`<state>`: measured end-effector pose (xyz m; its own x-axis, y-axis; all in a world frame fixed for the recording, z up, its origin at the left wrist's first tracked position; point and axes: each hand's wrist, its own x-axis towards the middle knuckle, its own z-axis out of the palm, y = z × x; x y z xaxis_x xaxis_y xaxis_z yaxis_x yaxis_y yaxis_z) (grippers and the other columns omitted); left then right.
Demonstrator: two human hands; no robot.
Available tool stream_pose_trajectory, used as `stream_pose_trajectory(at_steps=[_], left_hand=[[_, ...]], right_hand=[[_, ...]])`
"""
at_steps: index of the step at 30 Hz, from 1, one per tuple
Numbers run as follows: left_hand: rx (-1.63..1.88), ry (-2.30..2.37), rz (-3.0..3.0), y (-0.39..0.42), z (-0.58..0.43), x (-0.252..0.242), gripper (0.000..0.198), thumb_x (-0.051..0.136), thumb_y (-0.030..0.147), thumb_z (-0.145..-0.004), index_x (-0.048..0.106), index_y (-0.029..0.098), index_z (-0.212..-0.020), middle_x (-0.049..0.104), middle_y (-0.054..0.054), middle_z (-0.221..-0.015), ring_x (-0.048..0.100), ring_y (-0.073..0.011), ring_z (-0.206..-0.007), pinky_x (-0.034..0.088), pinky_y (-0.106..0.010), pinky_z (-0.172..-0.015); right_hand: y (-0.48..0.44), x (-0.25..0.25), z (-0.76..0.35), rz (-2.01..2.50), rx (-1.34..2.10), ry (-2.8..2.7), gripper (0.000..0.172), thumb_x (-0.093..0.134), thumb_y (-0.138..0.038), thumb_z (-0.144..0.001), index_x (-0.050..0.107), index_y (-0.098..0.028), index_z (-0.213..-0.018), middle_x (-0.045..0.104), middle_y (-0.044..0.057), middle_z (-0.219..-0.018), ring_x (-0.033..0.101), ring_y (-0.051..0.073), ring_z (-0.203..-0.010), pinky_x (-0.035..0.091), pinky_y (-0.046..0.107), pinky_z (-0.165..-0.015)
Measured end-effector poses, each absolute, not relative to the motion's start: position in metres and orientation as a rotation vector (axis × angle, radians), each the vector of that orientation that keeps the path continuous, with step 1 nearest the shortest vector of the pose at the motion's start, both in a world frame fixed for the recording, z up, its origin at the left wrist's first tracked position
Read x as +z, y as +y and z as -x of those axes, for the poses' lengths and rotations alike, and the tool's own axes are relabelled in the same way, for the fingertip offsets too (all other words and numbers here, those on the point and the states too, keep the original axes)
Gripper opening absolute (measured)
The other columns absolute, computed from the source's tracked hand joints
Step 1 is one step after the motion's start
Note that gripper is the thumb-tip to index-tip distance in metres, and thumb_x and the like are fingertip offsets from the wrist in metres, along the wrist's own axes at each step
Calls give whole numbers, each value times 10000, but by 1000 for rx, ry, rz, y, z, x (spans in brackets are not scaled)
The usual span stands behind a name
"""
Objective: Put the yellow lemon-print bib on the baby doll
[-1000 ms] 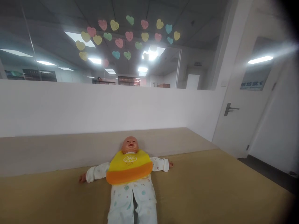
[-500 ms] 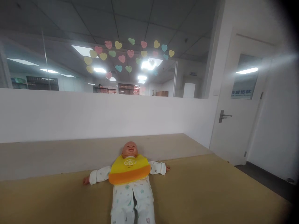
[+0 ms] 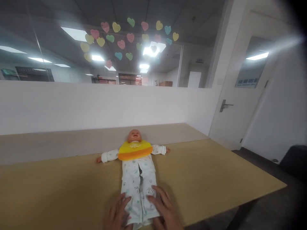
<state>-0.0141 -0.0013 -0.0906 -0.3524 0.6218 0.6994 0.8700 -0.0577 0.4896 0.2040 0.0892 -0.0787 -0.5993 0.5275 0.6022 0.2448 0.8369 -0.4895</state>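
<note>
A baby doll (image 3: 134,136) lies on its back with both arms stretched out sideways. It wears white patterned pants (image 3: 130,179) and a yellow bib (image 3: 144,147) with an orange lower edge over a white patterned top. My left hand (image 3: 116,212) is at the outer side of the pant leg on the left, fingers apart, tips at the cloth. Over the other pant leg, my right hand (image 3: 166,209) has its fingers spread, with tips on the fabric. Neither hand visibly grips the cloth. The lower ends of the pants reach the bottom of the picture.
The doll lies on a tan table (image 3: 203,172) whose right edge runs diagonally. Behind stands a white half-wall (image 3: 96,102) with a window bearing heart-shaped notes (image 3: 130,37). A white door (image 3: 224,127) is at the right, and a dark object (image 3: 294,163) sits at the far right edge.
Both my hands have come into view from below and reached the pant legs. The view has tilted down, showing more of the table and the doll's legs.
</note>
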Motion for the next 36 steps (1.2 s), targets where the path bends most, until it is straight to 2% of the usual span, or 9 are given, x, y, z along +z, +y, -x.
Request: stream_pose_trajectory(at_steps=[3, 8, 11, 14, 19, 26, 32, 34, 36], left_hand=[[-1423, -2012, 1590, 1, 16, -93, 523, 535, 113, -565, 768, 267, -1008, 693, -78, -1190, 661, -305, -1068, 591, -424, -856], [-1578, -2114, 1583, -4, 3, -78, 442, 537, 143, -617, 772, 254, -976, 623, -88, -1261, 608, -304, -1160, 545, -444, -948], [-1684, -2232, 1515, -5, -2, -72, 400, 579, 230, -667, 744, 215, -1031, 618, -120, -1220, 618, -328, -1119, 539, -481, -933], [-1897, -2364, 1275, -4, -3, -69, 509, 653, 341, -654, 658, 148, -1125, 642, -137, -1120, 653, -323, -1007, 566, -472, -851], [-1884, -2448, 1238, -10, -11, -61, 495, 648, 338, -604, 650, 167, -1069, 647, -72, -949, 647, -292, -914, 558, -450, -816], [-2061, -2494, 852, -20, -32, -62, 525, 650, 472, -672, 576, 171, -1097, 606, -111, -1034, 614, -332, -1044, 520, -498, -874], [-2280, -2442, 883, -33, -24, -69, 615, 724, 445, -607, 530, 185, -1130, 623, -126, -1114, 629, -320, -1098, 549, -427, -860], [-2114, -2432, 885, -45, -28, -68, 553, 737, 464, -617, 566, 201, -1073, 656, -84, -1019, 669, -291, -992, 558, -388, -803], [-1810, -2322, 916, -55, -38, -66, 333, 706, 451, -690, 613, 224, -914, 652, -16, -792, 671, -228, -752, 544, -338, -692]], right_hand=[[83, -70, -205, 640, 459, -2242, 751, 520, -17, -653, 463, -209, -1378, 354, 135, -1503, 368, 270, -1391, 400, 405, -1096], [77, -64, -200, 777, 488, -2225, 805, 543, -31, -641, 399, -207, -1413, 320, 138, -1514, 316, 285, -1413, 371, 435, -1118], [77, -65, -198, 829, 497, -2187, 799, 564, -42, -629, 407, -203, -1395, 328, 137, -1498, 308, 297, -1405, 360, 453, -1124], [78, -65, -196, 837, 495, -2156, 783, 572, -48, -636, 400, -203, -1384, 341, 134, -1475, 319, 294, -1386, 357, 459, -1122], [77, -64, -196, 799, 515, -2130, 749, 573, -39, -653, 397, -207, -1362, 351, 126, -1443, 325, 282, -1365, 363, 444, -1111], [77, -62, -199, 788, 504, -2133, 739, 559, -37, -660, 386, -201, -1359, 371, 127, -1417, 324, 285, -1349, 363, 460, -1101], [74, -56, -201, 777, 503, -2133, 728, 569, -60, -696, 356, -198, -1379, 384, 134, -1408, 332, 290, -1343, 371, 473, -1095], [73, -55, -201, 800, 494, -2148, 720, 579, -76, -702, 361, -193, -1379, 388, 141, -1412, 332, 303, -1345, 379, 488, -1085], [72, -53, -202, 816, 498, -2161, 718, 589, -87, -701, 367, -193, -1376, 390, 145, -1416, 336, 310, -1347, 390, 491, -1077]])
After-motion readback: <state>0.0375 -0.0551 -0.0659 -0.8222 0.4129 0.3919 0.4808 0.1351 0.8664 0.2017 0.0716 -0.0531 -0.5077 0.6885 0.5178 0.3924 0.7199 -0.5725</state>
